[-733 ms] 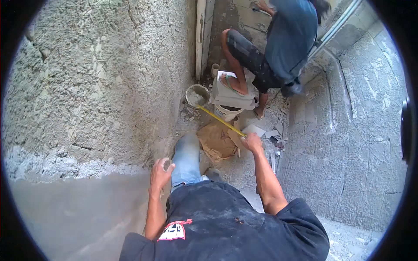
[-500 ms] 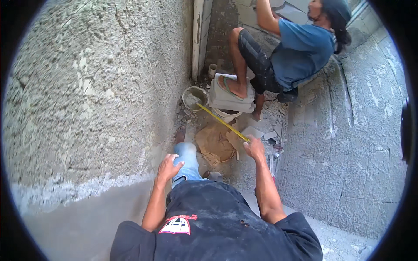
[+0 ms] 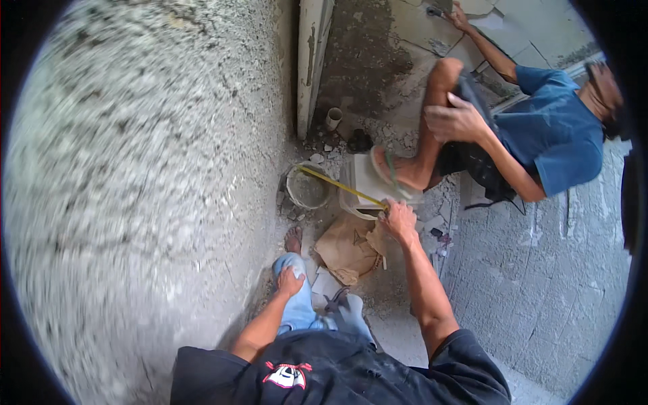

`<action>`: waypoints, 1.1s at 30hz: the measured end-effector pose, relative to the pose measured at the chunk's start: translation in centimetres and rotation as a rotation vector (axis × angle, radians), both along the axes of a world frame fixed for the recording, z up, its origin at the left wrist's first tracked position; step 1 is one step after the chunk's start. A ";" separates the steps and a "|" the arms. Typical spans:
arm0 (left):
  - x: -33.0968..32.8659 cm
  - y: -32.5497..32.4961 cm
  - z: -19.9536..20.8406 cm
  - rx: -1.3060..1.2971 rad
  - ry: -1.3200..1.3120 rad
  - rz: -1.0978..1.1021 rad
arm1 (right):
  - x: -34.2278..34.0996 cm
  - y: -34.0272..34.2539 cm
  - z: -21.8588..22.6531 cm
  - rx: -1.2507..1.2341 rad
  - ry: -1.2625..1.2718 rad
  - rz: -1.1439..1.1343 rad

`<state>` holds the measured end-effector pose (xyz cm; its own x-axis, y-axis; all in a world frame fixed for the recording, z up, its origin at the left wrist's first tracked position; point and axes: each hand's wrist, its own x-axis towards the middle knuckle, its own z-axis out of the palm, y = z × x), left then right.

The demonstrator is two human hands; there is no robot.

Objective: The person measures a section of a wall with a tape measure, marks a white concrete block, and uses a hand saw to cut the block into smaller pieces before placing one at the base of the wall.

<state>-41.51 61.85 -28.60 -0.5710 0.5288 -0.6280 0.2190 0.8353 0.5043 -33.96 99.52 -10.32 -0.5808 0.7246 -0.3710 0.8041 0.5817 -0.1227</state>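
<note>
**Holding one yellow tape (image 3: 341, 186) in the right hand (image 3: 399, 220), left hand (image 3: 291, 280) on a knee**

Two hands of the wearer are in view. The right hand's grip is closed on the near end of the single yellow tape, its fingers folded around it. From there the tape runs forward and left to one round bucket (image 3: 289, 190) with grey material inside; its far end lies at the rim, though I cannot tell whether it touches. The left hand rests on one knee (image 3: 290, 262) of the blue jeans, fingers loosely curled; I cannot tell whether anything is under the palm.

One piece of crumpled brown paper (image 3: 345, 246) lies on the floor between the arms. Just beyond the right hand, pale slabs (image 3: 363, 177) sit over a second bucket (image 3: 356, 214); their edges overlap too closely to count. One co-worker (image 3: 557, 131) in a blue shirt has one sandalled foot (image 3: 403, 174) on those slabs. Both the co-worker's hands show: one blurred near a raised knee, one up at the wall by a small dark object (image 3: 434, 11). One short pipe (image 3: 333, 119) stands beside one upright post (image 3: 312, 67).
</note>
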 end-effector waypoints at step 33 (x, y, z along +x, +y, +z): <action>-5.3 -0.5 -17.8 -0.323 0.093 -0.089 | -31.4 29.2 -42.4 -0.025 -0.186 0.137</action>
